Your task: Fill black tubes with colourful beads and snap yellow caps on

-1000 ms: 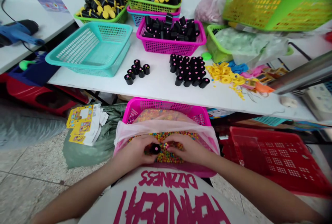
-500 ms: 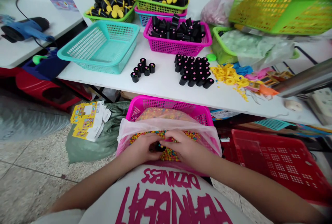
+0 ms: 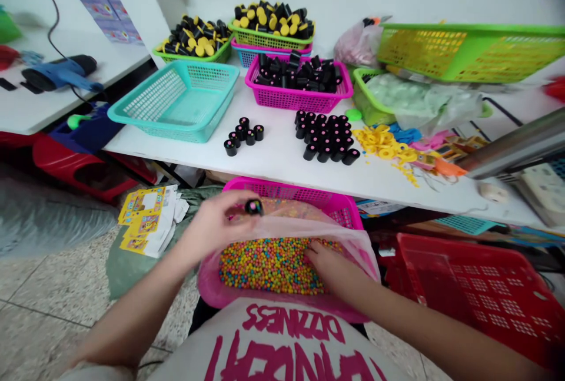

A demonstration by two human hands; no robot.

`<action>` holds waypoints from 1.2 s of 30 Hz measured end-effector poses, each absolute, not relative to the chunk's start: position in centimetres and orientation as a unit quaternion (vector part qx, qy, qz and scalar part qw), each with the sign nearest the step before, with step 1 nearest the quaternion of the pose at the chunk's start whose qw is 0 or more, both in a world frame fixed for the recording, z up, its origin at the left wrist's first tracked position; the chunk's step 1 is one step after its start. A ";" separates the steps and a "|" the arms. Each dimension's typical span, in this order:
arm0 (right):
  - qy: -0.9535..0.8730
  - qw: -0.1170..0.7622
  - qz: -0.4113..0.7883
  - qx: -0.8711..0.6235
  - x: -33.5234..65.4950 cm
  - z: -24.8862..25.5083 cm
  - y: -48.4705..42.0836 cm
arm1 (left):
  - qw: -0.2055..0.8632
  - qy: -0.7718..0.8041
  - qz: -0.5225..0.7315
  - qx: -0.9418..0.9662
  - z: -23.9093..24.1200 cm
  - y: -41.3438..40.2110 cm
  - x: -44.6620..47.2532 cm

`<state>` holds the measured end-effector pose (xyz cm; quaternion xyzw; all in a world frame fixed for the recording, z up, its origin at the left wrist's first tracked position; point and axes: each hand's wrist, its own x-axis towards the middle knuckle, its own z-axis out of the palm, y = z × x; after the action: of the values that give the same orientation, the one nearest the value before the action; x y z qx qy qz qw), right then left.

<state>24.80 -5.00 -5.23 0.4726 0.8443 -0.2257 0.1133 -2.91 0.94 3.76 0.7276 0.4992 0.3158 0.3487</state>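
My left hand (image 3: 216,222) is closed round a small black cylindrical cup (image 3: 253,206) with coloured balls showing at its mouth. It is raised over the left side of a pink basket (image 3: 300,192). That basket is lined with a clear plastic bag (image 3: 309,227) full of tiny multicoloured balls (image 3: 269,266). At the right side of the balls is my right hand (image 3: 322,257), its fingertips dipped among them, so their grip is hidden. On the white table, several black cups (image 3: 251,136) stand in a small group, and a larger block of black cups (image 3: 326,136) stands to the right.
A turquoise basket (image 3: 172,131) stands at the table's left. Behind are a magenta basket (image 3: 295,101) of black cups and green baskets (image 3: 273,39) of black-and-yellow pieces. Yellow plastic parts (image 3: 384,144) lie at right. A red crate (image 3: 477,287) is low right, and a metal pole (image 3: 516,142) slants in.
My left hand has moved up and left with the black cup, away from my right hand. My right hand has moved right and down into the balls. The view has tilted up slightly.
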 end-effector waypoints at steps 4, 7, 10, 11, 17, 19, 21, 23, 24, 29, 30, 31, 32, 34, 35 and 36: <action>0.864 0.116 -0.206 0.445 22.7 -6.2 -4.4 | 0.227 0.595 0.351 0.686 3.7 7.9 -4.9; 0.881 0.110 -0.200 0.415 21.3 -6.5 -3.7 | 0.185 0.638 0.340 0.666 2.9 11.6 -5.7; 0.889 0.072 -0.218 0.395 20.6 -6.9 -3.3 | 0.182 0.655 0.331 0.654 2.3 13.7 -5.8; 0.893 0.065 -0.224 0.384 20.5 -7.0 -3.3 | 0.185 0.655 0.333 0.652 2.1 14.2 -5.7; 0.887 0.044 -0.287 0.360 20.8 -6.7 -3.1 | 0.074 0.657 0.333 0.672 1.2 14.1 -4.6; 0.877 0.031 -0.317 0.359 21.1 -6.3 -2.9 | -0.016 0.638 0.332 0.694 1.3 13.6 -3.1; 0.870 0.019 -0.335 0.360 21.2 -6.0 -2.8 | -0.029 0.598 0.311 0.738 1.6 13.9 -0.8; 0.867 0.006 -0.350 0.356 21.1 -5.7 -2.7 | 0.024 0.549 0.277 0.788 1.9 15.2 2.1; 0.865 -0.003 -0.357 0.353 21.1 -5.5 -2.7 | 0.057 0.527 0.259 0.808 1.9 16.3 3.6; 0.855 -0.036 -0.383 0.347 20.9 -5.7 -2.7 | 0.121 0.493 0.233 0.829 1.4 21.4 8.7; 0.854 -0.038 -0.385 0.347 20.9 -5.8 -2.6 | 0.128 0.492 0.234 0.828 1.2 22.0 9.2; 0.854 -0.039 -0.387 0.347 20.9 -5.8 -2.6 | 0.134 0.491 0.236 0.828 0.9 22.4 9.5; 0.853 -0.039 -0.387 0.348 20.9 -5.8 -2.5 | 0.139 0.491 0.240 0.826 0.8 22.7 9.8; 0.850 -0.038 -0.389 0.352 21.0 -5.6 -2.3 | 0.145 0.492 0.250 0.821 0.6 23.0 10.1; 0.849 -0.037 -0.391 0.353 21.1 -5.4 -2.2 | 0.148 0.493 0.255 0.818 0.7 23.0 10.1; 0.848 -0.035 -0.393 0.353 21.1 -5.3 -2.1 | 0.151 0.495 0.260 0.815 1.0 22.8 9.9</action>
<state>21.12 -2.09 -5.30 0.3530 0.8483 -0.3931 -0.0350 9.94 22.84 0.97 0.8153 0.4947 0.2604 0.1506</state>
